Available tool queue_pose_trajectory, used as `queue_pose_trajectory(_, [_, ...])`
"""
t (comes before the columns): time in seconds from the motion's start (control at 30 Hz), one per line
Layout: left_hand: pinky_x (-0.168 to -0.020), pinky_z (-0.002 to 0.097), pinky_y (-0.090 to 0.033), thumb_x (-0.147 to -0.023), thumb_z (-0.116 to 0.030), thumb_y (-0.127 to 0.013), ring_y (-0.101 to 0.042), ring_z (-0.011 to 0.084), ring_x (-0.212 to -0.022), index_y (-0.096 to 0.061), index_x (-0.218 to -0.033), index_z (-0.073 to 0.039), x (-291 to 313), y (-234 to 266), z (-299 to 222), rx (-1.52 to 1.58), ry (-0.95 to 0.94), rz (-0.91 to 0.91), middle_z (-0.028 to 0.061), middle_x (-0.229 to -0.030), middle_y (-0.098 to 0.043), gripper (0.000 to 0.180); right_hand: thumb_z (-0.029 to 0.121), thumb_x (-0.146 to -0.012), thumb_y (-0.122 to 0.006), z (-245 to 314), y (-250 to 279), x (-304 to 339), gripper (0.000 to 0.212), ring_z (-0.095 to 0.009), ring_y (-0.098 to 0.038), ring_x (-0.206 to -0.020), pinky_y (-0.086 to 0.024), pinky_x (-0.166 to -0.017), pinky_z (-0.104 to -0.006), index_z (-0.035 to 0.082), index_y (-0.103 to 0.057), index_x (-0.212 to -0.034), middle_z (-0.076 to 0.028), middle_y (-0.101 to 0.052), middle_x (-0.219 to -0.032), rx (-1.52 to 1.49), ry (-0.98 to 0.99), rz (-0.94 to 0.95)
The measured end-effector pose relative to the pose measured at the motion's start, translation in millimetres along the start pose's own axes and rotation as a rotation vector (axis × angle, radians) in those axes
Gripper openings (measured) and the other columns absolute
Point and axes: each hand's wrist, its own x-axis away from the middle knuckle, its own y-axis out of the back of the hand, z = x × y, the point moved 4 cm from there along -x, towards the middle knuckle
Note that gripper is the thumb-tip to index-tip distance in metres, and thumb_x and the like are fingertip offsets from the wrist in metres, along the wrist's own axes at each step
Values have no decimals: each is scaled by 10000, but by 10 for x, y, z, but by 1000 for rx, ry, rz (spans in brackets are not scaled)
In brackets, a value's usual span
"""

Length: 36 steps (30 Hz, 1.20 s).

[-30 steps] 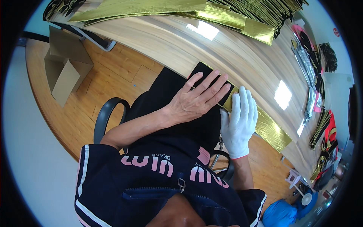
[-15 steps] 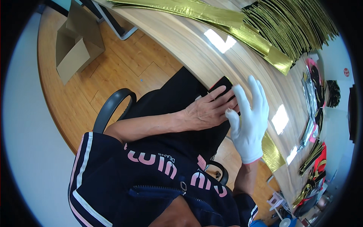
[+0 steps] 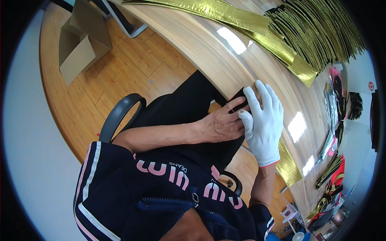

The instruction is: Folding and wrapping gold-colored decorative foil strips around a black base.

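A small black piece with a red edge (image 3: 237, 95) lies at the near edge of the table, mostly covered by my hands. My left hand (image 3: 219, 125) is bare and rests flat across it, fingers stretched out toward the right. Over the fingertips of that hand comes my right hand (image 3: 264, 118), in a white glove, its fingers extended and the thumb apart. Its fingertips reach the black piece; whether they press on it I cannot tell. A gold strip (image 3: 288, 162) sticks out at the table edge below the gloved wrist.
Long gold strips (image 3: 241, 18) lie along the far side of the glossy wooden table (image 3: 197, 38), beside a thick stack of folded gold-and-black strips (image 3: 317, 34). Silver and red bundles (image 3: 331, 108) sit at the right. An opened cardboard box (image 3: 96, 48) stands on the floor, left.
My gloved right hand has come down and closer to the black piece, its fingers nearer together. My left hand has shifted slightly toward me and stays on the piece.
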Motion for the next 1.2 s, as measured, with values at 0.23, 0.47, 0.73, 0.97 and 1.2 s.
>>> queue_pose_trajectory(0.23, [-1273, 589, -275, -887, -251, -652, -619, 237, -1202, -771, -1054, -164, -53, 114, -10, -32, -11, 91, 16, -1071, -681, 223, 238, -997, -598, -54, 48, -85, 406, -427, -528, -1381, -416, -1151, -495, 64, -678, -1355, -201, -577, -1487, -114, -13, -29])
queue_pose_trajectory(0.47, [-1247, 560, -291, -951, -282, -615, -513, 276, -1439, -717, -1250, -134, -115, 91, -14, -71, 6, 78, 78, -1416, -626, 349, 117, -944, -685, -132, 67, 167, 347, -428, -566, -1345, -441, -1130, -496, 6, -697, -1273, -200, -638, -1405, -379, -156, -277])
queue_pose_trajectory(0.73, [-1229, 578, -301, -992, -218, -553, -438, 279, -1530, -573, -1498, -104, -153, 119, -15, -48, 26, 209, 100, -1621, -496, 519, -82, -916, -597, 20, 265, 1471, 202, -336, -723, -1047, -559, -950, -385, -59, -714, -1078, -211, -751, -1108, -713, -471, -390])
queue_pose_trajectory(0.97, [-1203, 547, -303, -940, -132, -603, -488, 245, -1491, -576, -1516, -128, -185, 126, 2, -50, 43, 250, 64, -1619, -512, 577, 205, -1090, -575, -46, -116, 2416, 368, -251, -700, -1132, -531, -1038, -401, -48, -624, -1353, -148, -725, -1251, -1251, -1267, -657])
queue_pose_trajectory(1.2, [-1209, 537, -285, -907, -178, -708, -458, 233, -1506, -554, -1539, -149, -212, 117, -35, -35, 38, 259, 45, -1625, -501, 651, 274, -1081, -647, -214, -85, 2697, 379, -180, -647, -1128, -517, -988, -356, 12, -601, -1351, -105, -667, -1285, -1084, -1306, -1141])
